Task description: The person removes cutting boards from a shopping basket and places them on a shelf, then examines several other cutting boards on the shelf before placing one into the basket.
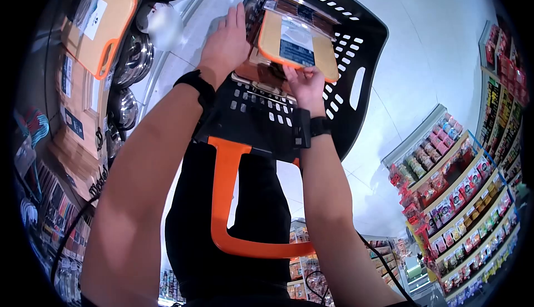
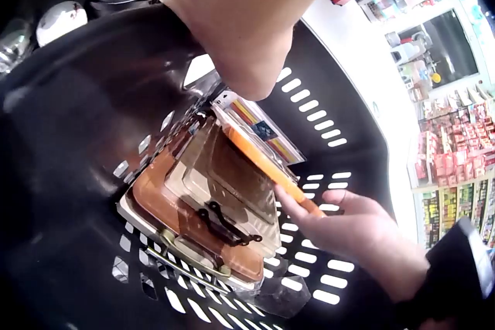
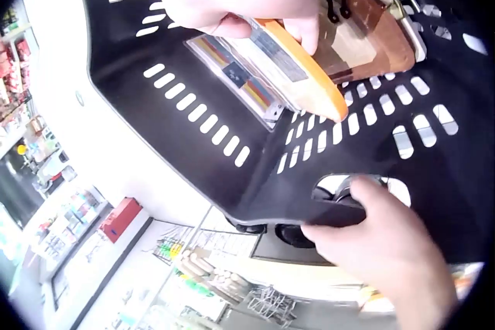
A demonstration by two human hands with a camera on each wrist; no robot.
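In the head view my right hand (image 1: 308,84) pinches the near edge of a beige cutting board (image 1: 272,37) with an orange rim and a dark label. The board slants inside a black shopping basket (image 1: 364,34). Over the basket's left rim lies my left hand (image 1: 225,43), and the right wrist view shows its fingers on both sides of that rim by the handle slot. Next to the board are stacked brown and beige flat cases (image 2: 193,206), one with a dark handle (image 2: 224,225). A clear-wrapped pack (image 2: 263,129) with a striped label stands against the basket wall.
The basket's orange handle (image 1: 222,196) hangs down toward my legs. At left, a shelf holds a similar orange-rimmed board (image 1: 100,23) and metal bowls (image 1: 133,57). Racks of packaged goods (image 1: 461,196) stand at right, across the pale floor (image 1: 411,45).
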